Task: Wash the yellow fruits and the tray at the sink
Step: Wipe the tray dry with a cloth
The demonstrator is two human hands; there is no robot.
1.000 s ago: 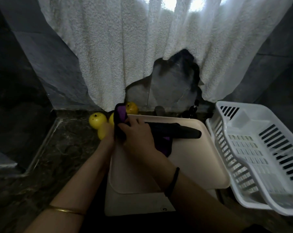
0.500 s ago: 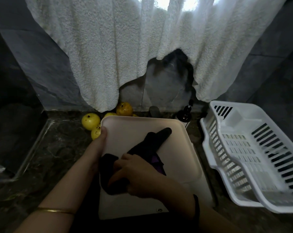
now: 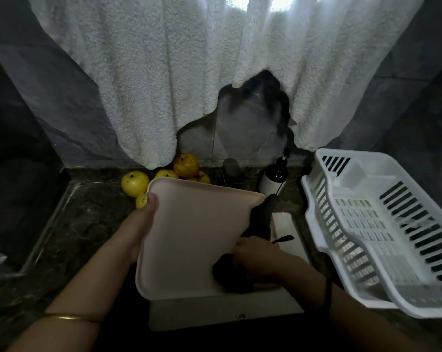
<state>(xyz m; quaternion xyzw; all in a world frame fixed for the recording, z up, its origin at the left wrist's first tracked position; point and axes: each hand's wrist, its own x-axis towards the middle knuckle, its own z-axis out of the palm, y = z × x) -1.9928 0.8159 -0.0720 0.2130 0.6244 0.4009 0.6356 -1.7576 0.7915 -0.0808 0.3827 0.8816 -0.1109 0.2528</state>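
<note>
Since half a second ago, the right hand [image 3: 255, 257] and its dark cloth [image 3: 262, 219] have slid from the middle of the tray [image 3: 194, 237] to its right edge, and the tray has turned slightly. It is a pale, rounded-corner tray held over the white sink [image 3: 202, 313], face up and tipped towards the person. The left hand [image 3: 138, 224] grips its left rim, thumb on top. The right hand is curled around the bunched cloth and presses it to the tray's near right corner, while the cloth's loose end trails up along the right edge. The unwiped face lies left of that hand. The yellow fruits [image 3: 135, 182] sit on the dark counter just beyond the tray's far left corner, nearer the left hand. A pump bottle [image 3: 274, 177] and a white dish rack [image 3: 354, 174] stand to the right. No writing is readable; a small mark on the sink's front may be a logo.
</note>
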